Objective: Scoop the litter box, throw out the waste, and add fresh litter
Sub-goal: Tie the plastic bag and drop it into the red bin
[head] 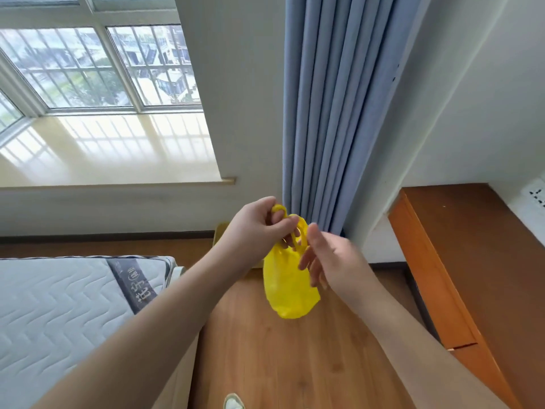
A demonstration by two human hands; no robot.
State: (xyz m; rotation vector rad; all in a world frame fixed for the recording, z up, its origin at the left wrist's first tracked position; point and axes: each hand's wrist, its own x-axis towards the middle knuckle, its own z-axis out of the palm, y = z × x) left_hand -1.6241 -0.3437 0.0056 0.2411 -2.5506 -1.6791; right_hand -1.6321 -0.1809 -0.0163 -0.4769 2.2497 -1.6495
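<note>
A small yellow plastic bag [287, 286] hangs in the air above the wooden floor, its bottom bulging with something inside. My left hand [255, 228] is shut on the bag's twisted handles at the top. My right hand [327, 258] is beside the bag's upper right side, fingers spread and touching the plastic near the handles. A pale yellow object [220, 231], perhaps the litter box, peeks out behind my left wrist against the wall; most of it is hidden.
A mattress [59, 314] lies at the left. A brown wooden cabinet [472, 261] stands at the right, with a white power strip [535, 193] on its far edge. Blue curtains [333, 113] hang ahead beside a window ledge [112, 154]. My shoe [233, 402] shows on the wooden floor [295, 364].
</note>
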